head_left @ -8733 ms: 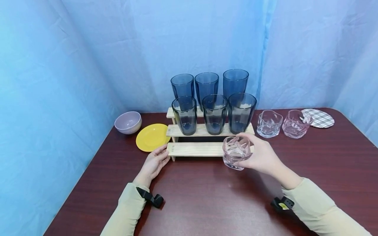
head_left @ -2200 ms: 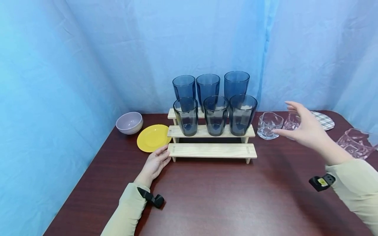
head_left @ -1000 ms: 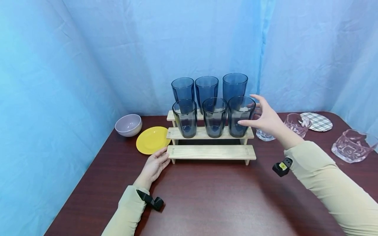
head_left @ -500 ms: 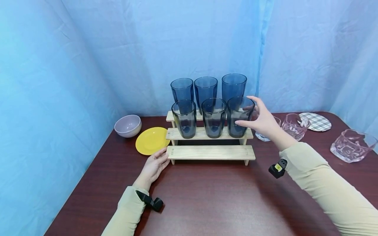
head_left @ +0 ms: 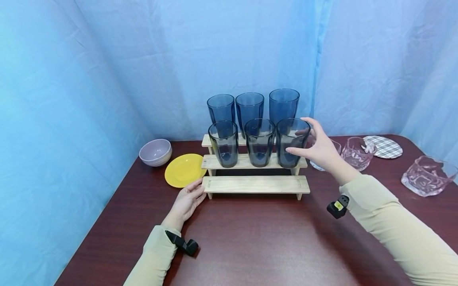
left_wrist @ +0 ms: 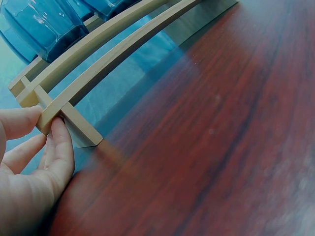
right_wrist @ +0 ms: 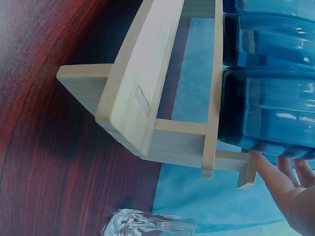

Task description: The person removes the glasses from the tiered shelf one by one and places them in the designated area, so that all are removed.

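Spreading under everything is the dark red table (head_left: 250,238), and on it stands the wooden three-step rack (head_left: 255,184), its lowest step bare. Six blue tumblers fill the two upper steps, three in the back row (head_left: 249,108) and three on the middle step. My right hand (head_left: 319,146) is raised at the right end of that middle row with fingers and thumb spread wide around the right-hand tumbler (head_left: 291,142); my thumb tip comes in at its front wall, and the right wrist view shows my fingers (right_wrist: 275,179) touching the glass near its base. The hand has not closed on it, and the tumbler stands upright on the step.

My left hand (head_left: 186,200) lies flat and relaxed on the table at the rack's left end, fingertips (left_wrist: 59,142) against the corner of the bottom step and its leg, holding nothing.

Left of the rack sit a yellow plate (head_left: 184,170) and, behind it, a lilac bowl (head_left: 155,151). To the right are three low clear glasses, one partly hidden behind my right hand, one beside it (head_left: 358,153) and one well apart near the table's edge (head_left: 427,175), plus a checked coaster (head_left: 384,146) at the back
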